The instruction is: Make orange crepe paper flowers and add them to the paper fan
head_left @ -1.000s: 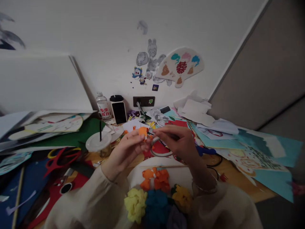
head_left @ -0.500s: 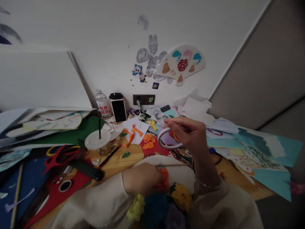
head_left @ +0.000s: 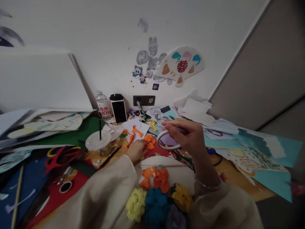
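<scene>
My right hand (head_left: 188, 136) is closed around the edge of a white roll of tape (head_left: 160, 143), held up above the table at the middle right. My left hand (head_left: 137, 150) reaches forward, its bent fingers at the left edge of an orange paper flower (head_left: 150, 140) on red paper; the fingertips are partly hidden. Below, a white board (head_left: 183, 178) carries two orange flowers (head_left: 160, 179), with a thin stick (head_left: 166, 165) across its upper part. Nearest to me are a yellow flower (head_left: 136, 203), a blue flower (head_left: 156, 206), a golden flower (head_left: 182, 197) and a purple flower (head_left: 175, 218).
Left of my arm lie red scissors (head_left: 58, 160), a pencil (head_left: 110, 157) and a lidded cup with a straw (head_left: 98, 140). A bottle (head_left: 103, 106) and a black-lidded cup (head_left: 118, 109) stand by the wall. Papers (head_left: 259, 159) cover the right side.
My left hand has moved up and away from the orange flowers on the board to the orange flower on the red paper. The tape roll in my right hand has shifted slightly left.
</scene>
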`<act>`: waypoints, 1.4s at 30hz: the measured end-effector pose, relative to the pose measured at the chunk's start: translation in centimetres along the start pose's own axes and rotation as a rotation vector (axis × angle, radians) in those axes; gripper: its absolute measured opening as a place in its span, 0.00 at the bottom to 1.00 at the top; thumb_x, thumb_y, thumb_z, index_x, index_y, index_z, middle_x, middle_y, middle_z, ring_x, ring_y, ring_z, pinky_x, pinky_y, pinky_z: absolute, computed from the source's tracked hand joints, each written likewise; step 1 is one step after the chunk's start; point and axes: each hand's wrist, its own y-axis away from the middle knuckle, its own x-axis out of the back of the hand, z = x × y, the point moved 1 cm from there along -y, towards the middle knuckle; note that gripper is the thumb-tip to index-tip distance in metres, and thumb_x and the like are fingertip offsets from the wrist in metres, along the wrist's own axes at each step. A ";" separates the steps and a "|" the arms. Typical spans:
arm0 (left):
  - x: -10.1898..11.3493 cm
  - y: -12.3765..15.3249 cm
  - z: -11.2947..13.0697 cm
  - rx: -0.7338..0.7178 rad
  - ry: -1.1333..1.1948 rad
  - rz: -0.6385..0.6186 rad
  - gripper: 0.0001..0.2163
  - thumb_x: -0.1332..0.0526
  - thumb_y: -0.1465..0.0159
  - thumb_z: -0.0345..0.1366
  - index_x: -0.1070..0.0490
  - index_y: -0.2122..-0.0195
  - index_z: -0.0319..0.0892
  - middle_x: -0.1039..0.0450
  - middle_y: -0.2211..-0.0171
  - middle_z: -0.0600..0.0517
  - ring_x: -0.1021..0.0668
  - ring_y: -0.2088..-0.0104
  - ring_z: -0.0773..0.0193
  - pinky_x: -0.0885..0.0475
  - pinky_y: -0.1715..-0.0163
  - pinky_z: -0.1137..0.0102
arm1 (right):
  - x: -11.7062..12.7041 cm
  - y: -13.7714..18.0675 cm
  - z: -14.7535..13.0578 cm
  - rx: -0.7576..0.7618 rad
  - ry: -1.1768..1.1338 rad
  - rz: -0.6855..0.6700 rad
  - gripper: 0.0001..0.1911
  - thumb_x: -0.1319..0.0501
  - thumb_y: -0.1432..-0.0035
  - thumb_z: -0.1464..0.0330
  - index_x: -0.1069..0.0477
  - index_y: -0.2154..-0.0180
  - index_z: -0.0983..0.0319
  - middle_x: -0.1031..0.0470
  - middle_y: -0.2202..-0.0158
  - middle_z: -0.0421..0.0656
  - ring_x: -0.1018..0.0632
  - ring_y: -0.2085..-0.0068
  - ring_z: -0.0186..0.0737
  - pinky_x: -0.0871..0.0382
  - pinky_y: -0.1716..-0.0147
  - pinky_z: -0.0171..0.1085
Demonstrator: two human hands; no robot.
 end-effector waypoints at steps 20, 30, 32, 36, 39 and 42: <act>6.5 0.5 1.7 0.142 1.043 0.355 0.17 0.34 0.49 0.47 0.29 0.70 0.36 0.25 0.72 0.50 0.22 0.72 0.64 0.27 0.64 0.67 | -0.9 0.2 1.0 -0.090 0.053 -0.460 0.20 0.49 0.40 0.73 0.30 0.48 0.58 0.23 0.72 0.36 0.29 0.75 0.32 0.34 0.71 0.32; 6.6 2.4 4.4 0.015 1.147 0.263 0.13 0.31 0.49 0.38 0.25 0.65 0.38 0.22 0.74 0.52 0.20 0.71 0.62 0.26 0.65 0.69 | -1.9 0.6 0.8 -0.157 -0.008 -0.579 0.36 0.49 0.39 0.70 0.64 0.34 0.62 0.26 0.76 0.35 0.33 0.78 0.31 0.40 0.79 0.29; 6.4 2.6 4.6 -0.005 1.097 0.275 0.13 0.31 0.50 0.38 0.25 0.65 0.37 0.21 0.73 0.51 0.20 0.71 0.62 0.26 0.67 0.70 | -2.0 0.5 0.8 -0.156 0.012 -0.593 0.35 0.49 0.38 0.70 0.62 0.34 0.61 0.27 0.77 0.35 0.33 0.78 0.31 0.41 0.79 0.29; 6.4 3.0 5.0 -0.034 0.994 0.288 0.13 0.31 0.50 0.39 0.24 0.65 0.36 0.21 0.73 0.50 0.20 0.72 0.62 0.27 0.71 0.72 | -2.1 0.4 0.7 -0.180 0.047 -0.623 0.35 0.49 0.37 0.69 0.64 0.34 0.62 0.28 0.78 0.35 0.35 0.79 0.31 0.43 0.79 0.30; 6.5 3.1 5.1 -0.036 0.973 0.270 0.13 0.32 0.49 0.38 0.24 0.65 0.36 0.20 0.72 0.50 0.20 0.72 0.62 0.27 0.71 0.73 | -2.1 0.4 0.7 -0.186 0.067 -0.630 0.36 0.49 0.37 0.69 0.65 0.34 0.61 0.27 0.76 0.36 0.35 0.78 0.32 0.42 0.78 0.30; 6.4 3.1 5.0 -0.043 0.971 0.257 0.12 0.32 0.48 0.37 0.24 0.64 0.37 0.20 0.71 0.50 0.20 0.70 0.62 0.26 0.69 0.72 | -2.1 0.4 0.9 -0.183 0.075 -0.636 0.36 0.49 0.38 0.69 0.65 0.34 0.60 0.27 0.76 0.36 0.35 0.78 0.32 0.42 0.79 0.31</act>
